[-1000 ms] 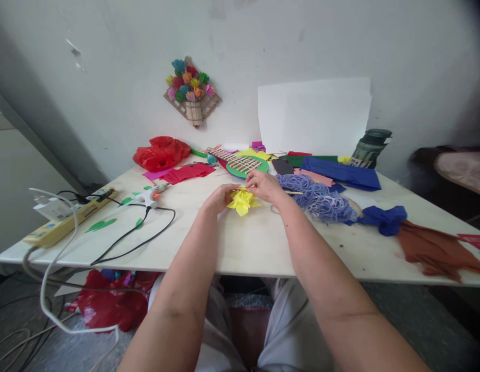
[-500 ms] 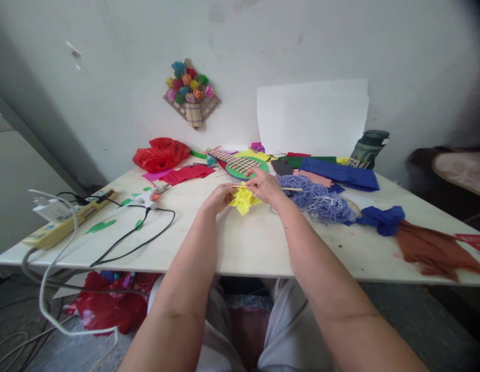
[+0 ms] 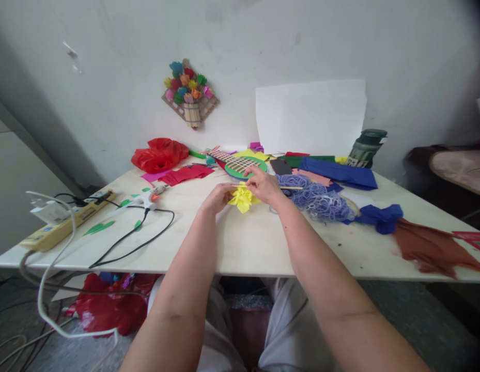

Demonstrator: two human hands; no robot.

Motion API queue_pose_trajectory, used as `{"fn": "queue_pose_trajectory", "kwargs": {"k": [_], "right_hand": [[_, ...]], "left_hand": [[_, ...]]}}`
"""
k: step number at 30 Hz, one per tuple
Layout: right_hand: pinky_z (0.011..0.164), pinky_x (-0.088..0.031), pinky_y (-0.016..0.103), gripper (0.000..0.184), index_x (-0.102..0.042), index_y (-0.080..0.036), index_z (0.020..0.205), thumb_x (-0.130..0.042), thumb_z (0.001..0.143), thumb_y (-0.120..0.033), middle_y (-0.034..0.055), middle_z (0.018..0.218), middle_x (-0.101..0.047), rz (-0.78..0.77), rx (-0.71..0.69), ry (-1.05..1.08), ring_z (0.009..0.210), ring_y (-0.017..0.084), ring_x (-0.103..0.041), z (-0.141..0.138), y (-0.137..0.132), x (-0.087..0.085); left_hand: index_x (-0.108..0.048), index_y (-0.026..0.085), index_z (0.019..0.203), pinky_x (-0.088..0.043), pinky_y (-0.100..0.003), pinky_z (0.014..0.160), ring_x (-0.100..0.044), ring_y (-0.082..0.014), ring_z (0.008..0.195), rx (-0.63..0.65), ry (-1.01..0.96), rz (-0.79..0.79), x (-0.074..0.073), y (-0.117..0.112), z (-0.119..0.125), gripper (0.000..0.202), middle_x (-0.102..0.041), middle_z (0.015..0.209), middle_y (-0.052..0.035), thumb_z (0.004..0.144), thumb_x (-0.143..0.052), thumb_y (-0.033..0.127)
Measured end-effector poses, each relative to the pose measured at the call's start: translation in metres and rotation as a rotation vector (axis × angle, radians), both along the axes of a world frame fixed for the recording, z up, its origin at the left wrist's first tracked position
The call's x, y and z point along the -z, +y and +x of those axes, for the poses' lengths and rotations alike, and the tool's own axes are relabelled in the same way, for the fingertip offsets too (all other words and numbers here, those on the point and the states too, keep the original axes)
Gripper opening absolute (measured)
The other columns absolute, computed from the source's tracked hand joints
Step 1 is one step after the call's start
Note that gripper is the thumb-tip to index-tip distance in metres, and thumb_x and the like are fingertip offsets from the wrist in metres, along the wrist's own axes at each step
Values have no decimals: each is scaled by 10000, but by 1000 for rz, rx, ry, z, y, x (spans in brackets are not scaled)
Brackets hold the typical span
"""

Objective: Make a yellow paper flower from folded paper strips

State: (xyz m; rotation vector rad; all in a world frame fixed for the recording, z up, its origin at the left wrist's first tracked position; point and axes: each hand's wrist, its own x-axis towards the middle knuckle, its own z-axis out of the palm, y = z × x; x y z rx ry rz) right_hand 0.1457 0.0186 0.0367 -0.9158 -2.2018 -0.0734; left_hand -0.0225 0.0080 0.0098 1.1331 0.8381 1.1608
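Note:
Above the middle of the table, a piece of ruffled yellow crepe paper [image 3: 243,200] hangs between my two hands. A thin wooden stick [image 3: 294,188] lies crosswise along its top, its right end poking out past my right hand [image 3: 263,187]. The fingers of that hand are closed on the stick, the index finger bent upward. My left hand [image 3: 219,197] pinches the left side of the yellow paper by the stick's other end; its fingertips are partly hidden. Just behind my hands lies a green guitar-shaped craft [image 3: 245,166] with strips of sticks.
Tangled purple yarn [image 3: 317,199] sits right of my hands, near blue paper [image 3: 340,174] and brown paper [image 3: 426,245]. On the left are a hot glue gun [image 3: 146,198] with its black cord, a power strip [image 3: 65,225] and red paper [image 3: 187,174]. A dark green bottle [image 3: 366,149] stands at the back.
Both hands keep nearly the same place and hold on the stick and yellow paper. The whole view has shifted very slightly.

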Motion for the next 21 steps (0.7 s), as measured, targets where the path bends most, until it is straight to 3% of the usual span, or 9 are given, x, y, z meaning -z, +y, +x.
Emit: {"fn": "queue_pose_trajectory", "kwargs": {"k": [7,12,18,21], "right_hand": [[611,-391,228,119,-608,-164,556,-556,625,-83,22,907,-608,-94,-91,105,767,122,-552,3,6,1],[559,-372,218,110,-597,-162,537,-570,599,-75,11,825,-615,-171,-60,134,684,105,-542,3,6,2],[631,-406,239,91,-606,-175,606,-583,626,-90,8,758,-613,-106,-94,170,725,127,-547,3,11,6],[688,-419,263,82,-604,-180,609,-598,638,-104,23,838,-601,-32,-109,184,820,147,-550,2,10,6]], "left_hand": [[-646,79,807,-403,-193,512,-562,-110,552,11,10,-10,-1,0,2,271,-623,637,-55,558,-547,115],[-654,78,781,-323,-176,431,-493,-78,471,-64,63,2,4,5,1,246,-581,578,-40,570,-528,102],[-632,82,761,-337,-180,441,-506,-88,488,-93,21,39,5,6,1,226,-567,576,-32,571,-517,119],[-619,79,754,-352,-185,453,-509,-89,484,-128,10,46,6,6,2,213,-565,572,-29,570,-523,128]]}}
